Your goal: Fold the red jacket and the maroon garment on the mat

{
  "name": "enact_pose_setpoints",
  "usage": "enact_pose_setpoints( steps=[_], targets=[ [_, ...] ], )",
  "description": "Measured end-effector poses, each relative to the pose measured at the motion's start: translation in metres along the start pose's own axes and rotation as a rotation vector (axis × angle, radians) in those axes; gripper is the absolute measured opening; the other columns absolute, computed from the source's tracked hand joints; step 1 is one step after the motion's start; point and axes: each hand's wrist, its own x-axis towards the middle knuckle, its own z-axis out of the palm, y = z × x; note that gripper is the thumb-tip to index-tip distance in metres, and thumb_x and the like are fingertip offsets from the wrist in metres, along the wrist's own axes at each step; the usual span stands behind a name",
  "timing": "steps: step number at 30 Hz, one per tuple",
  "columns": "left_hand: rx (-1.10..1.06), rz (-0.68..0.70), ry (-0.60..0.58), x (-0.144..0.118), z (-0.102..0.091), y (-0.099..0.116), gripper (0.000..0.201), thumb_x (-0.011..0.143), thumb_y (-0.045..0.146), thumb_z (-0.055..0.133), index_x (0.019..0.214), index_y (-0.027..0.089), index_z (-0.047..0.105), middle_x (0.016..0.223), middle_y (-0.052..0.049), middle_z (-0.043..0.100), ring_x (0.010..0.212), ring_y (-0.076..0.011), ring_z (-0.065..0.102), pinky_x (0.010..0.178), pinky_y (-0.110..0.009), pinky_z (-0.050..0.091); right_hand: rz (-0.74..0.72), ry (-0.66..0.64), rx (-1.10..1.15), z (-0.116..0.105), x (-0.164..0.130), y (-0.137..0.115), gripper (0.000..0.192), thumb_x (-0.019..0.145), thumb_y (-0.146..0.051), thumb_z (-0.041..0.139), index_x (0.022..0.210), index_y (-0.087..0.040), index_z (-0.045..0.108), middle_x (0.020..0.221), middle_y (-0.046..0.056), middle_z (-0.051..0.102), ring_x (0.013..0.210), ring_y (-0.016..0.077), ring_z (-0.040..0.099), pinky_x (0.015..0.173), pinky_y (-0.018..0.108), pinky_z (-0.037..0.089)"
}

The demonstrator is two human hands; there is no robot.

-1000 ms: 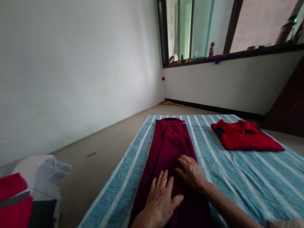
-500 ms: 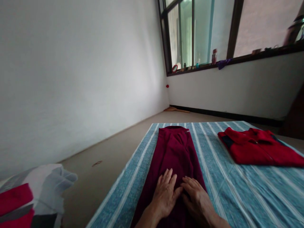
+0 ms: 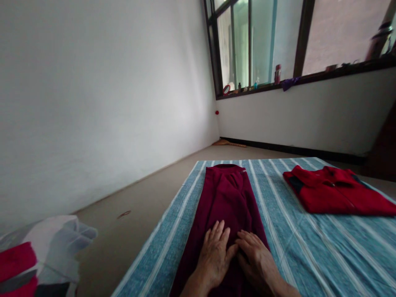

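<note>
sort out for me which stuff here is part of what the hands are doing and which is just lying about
In hand:
- left hand, flat on the maroon garment
- right hand, flat on it beside the left
- striped blue cloth under the garment

Lying about:
- folded red shirt, far right on the cloth
- pile of clothes on the floor
- bottles on the window sill

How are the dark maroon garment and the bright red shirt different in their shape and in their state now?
The maroon garment is folded into a long narrow strip; the red shirt is folded into a shorter, wider rectangle. The maroon garment has the left hand and right hand flat on it; the red shirt lies apart, untouched. The maroon one is darker, the red shirt brighter. Both lie on the striped blue cloth.
</note>
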Motion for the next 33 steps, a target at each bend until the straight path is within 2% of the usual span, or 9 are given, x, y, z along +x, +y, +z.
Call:
enact_pose_setpoints(
  steps=[7, 21, 33],
  targets=[
    [-0.016, 0.013, 0.025, -0.0011, 0.0044, -0.0022, 0.065, 0.093, 0.058, 0.018, 0.141, 0.017, 0.034, 0.151, -0.011, 0.023, 0.139, -0.026, 0.015, 0.111, -0.049, 0.021, -0.027, -0.006, -0.04, -0.0013, -0.0005, 0.0006, 0.036, 0.076, -0.008, 0.047, 0.106, -0.015, 0.064, 0.121, 0.013, 0.06, 0.116, 0.0257, 0.053, 0.1, 0.046, 0.041],
    [-0.009, 0.006, 0.019, 0.0, -0.0039, 0.0028, 0.068, 0.092, 0.06, 0.018, 0.139, 0.015, 0.037, 0.15, -0.011, 0.026, 0.139, -0.0258, 0.016, 0.111, -0.048, 0.021, -0.007, -0.008, -0.008, -0.0046, -0.0008, -0.0017, 0.033, 0.078, -0.01, 0.048, 0.106, -0.015, 0.064, 0.121, 0.012, 0.06, 0.116, 0.0253, 0.052, 0.101, 0.046, 0.04],
    [-0.01, 0.027, 0.05, 0.0007, -0.0003, 0.0008, 0.063, 0.093, 0.057, 0.022, 0.138, 0.016, 0.039, 0.148, -0.012, 0.028, 0.138, -0.0257, 0.018, 0.11, -0.048, 0.023, -0.005, 0.02, -0.009, -0.0014, -0.0016, 0.0007, 0.03, 0.079, -0.011, 0.048, 0.104, -0.017, 0.064, 0.121, 0.011, 0.06, 0.116, 0.0239, 0.052, 0.101, 0.044, 0.039]
  ],
)
